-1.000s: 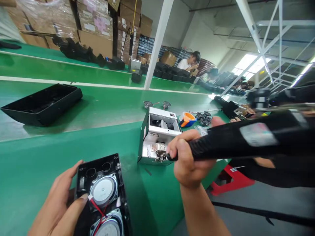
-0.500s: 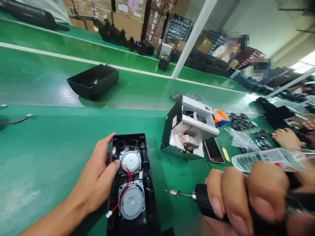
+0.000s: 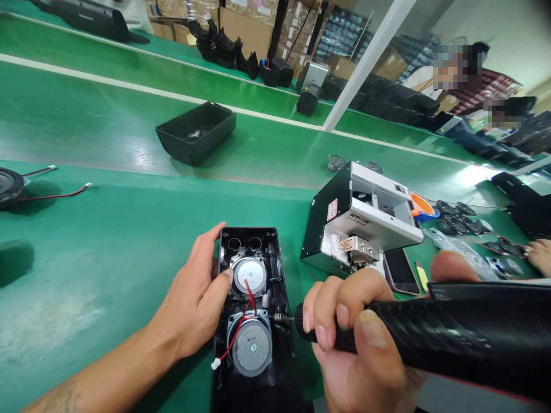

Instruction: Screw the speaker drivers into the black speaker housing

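Observation:
My left hand (image 3: pixel 196 304) grips the left wall of an open black speaker housing (image 3: pixel 279 378), thumb over the rim by the upper loudspeaker. Inside the housing sit two round loudspeakers, an upper one (image 3: pixel 253 280) and a lower one (image 3: pixel 249 353), their metal backs facing up. A red wire (image 3: pixel 236 338) crosses them and ends in a white plug (image 3: pixel 216 363). Wrapped in my right hand (image 3: pixel 357 344) is a black electric screwdriver (image 3: pixel 456 338). Its bit points left, at the upper right corner of the lower loudspeaker; whether it touches a screw I cannot tell.
A screw feeder machine (image 3: pixel 365 218) stands right of the housing, with a phone (image 3: pixel 401 269) beside it. Another black housing (image 3: pixel 196 135) lies farther back. A loudspeaker (image 3: pixel 9 184) with wires is at the left. Another person's hand (image 3: pixel 540 255) shows at the right edge.
My right hand has swung left with the electric screwdriver, bringing the bit from beside the housing to over it. My left hand keeps its hold. The whole view has shifted.

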A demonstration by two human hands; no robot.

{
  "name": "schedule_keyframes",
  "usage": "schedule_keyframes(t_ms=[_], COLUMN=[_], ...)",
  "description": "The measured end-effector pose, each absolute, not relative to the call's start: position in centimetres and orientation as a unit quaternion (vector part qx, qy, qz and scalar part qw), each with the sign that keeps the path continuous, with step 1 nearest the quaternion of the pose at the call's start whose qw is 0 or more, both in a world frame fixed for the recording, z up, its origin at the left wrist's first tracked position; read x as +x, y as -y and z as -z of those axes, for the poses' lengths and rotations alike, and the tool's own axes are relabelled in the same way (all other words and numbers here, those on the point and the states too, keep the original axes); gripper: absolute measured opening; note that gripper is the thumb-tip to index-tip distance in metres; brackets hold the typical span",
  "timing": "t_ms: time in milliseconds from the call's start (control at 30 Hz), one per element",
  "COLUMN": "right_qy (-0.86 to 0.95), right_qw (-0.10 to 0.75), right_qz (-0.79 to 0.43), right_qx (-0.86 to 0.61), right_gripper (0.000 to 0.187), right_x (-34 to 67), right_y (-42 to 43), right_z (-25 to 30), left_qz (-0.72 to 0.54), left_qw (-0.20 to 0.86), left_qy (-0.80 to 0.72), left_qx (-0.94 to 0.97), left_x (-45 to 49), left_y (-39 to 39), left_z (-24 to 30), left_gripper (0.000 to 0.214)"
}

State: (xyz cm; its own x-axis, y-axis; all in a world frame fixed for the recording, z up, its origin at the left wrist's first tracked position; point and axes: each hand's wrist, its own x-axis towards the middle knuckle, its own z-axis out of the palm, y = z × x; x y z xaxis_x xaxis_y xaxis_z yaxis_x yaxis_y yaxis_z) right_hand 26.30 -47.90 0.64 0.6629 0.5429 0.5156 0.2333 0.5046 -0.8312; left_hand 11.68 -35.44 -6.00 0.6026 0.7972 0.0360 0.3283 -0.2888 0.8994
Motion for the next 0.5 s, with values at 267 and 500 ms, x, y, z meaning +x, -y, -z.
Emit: schedule_keyframes(t_ms=[267, 500], right_qy=[0.430, 0.445], right_qw=[0.771, 0.731], right_qz=[-0.095, -0.107], right_qx=[-0.460, -0.506], right_gripper=[0.010, 0.018], right_x=[25.7, 25.8], right_y=[47.6, 48.4], right_z=[0.1, 2.6], left_qz=[-0.242, -0.243], left_qw=[0.464, 0.460], left_qy=[-0.366, -0.370], left_qx=[0.770, 0.770], left_x=[11.6, 11.9], left_y=[35.2, 35.2], left_z=[6.4, 5.8], left_gripper=[0.063, 0.067])
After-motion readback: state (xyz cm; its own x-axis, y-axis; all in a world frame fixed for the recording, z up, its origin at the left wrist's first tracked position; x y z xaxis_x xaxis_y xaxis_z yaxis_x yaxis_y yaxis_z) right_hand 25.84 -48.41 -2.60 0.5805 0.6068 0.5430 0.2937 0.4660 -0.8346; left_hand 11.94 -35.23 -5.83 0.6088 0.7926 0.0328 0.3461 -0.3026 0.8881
